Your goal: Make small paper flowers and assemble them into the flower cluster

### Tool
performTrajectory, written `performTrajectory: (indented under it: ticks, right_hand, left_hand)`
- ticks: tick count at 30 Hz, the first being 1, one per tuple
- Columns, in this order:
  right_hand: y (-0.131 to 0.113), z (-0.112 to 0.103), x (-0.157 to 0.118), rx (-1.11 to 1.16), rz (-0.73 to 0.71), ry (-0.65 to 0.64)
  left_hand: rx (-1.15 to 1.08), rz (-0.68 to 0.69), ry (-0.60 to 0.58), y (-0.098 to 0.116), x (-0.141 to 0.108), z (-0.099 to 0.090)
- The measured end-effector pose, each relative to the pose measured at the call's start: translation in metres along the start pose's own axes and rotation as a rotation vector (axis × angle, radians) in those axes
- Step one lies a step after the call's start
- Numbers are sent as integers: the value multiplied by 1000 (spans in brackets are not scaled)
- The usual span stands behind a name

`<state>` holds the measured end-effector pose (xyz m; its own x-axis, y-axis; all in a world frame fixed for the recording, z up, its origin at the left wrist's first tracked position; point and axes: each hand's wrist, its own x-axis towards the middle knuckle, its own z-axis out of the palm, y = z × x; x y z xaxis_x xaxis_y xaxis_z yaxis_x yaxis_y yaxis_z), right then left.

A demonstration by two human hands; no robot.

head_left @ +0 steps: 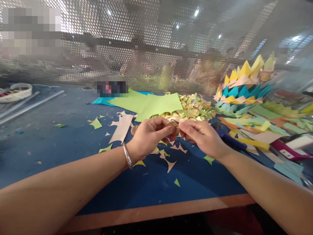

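Note:
My left hand (150,135), with a silver bracelet at the wrist, is closed around a tan paper-like piece (172,124). A tan end also sticks out behind this hand on its left side. My right hand (199,135) pinches at the right edge of the same piece, fingertips close to those of the left. A thin dark line shows between the hands; what it is I cannot make out. Below the hands lie pink and green paper scraps (170,164). Just behind them are light green paper sheets (158,106) and a heap of small cut paper pieces (195,106).
Stacked zigzag-edged paper rings (244,88) stand at the back right. Paper strips (259,127), a dark blue tool (230,138) and a magenta power strip (286,148) lie on the right. A white basket (18,91) sits far left. A perforated screen (151,58) closes the table's back.

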<state>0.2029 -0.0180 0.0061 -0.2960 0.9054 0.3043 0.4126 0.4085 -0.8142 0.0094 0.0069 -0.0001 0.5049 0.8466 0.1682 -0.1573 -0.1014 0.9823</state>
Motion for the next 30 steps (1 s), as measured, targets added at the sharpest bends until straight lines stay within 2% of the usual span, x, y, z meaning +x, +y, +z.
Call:
performTrajectory:
  ticks: [30]
  right_hand:
    - [0,-2,-1,46,11,-15]
  left_hand:
    - [-48,7,-15,1,-2,2]
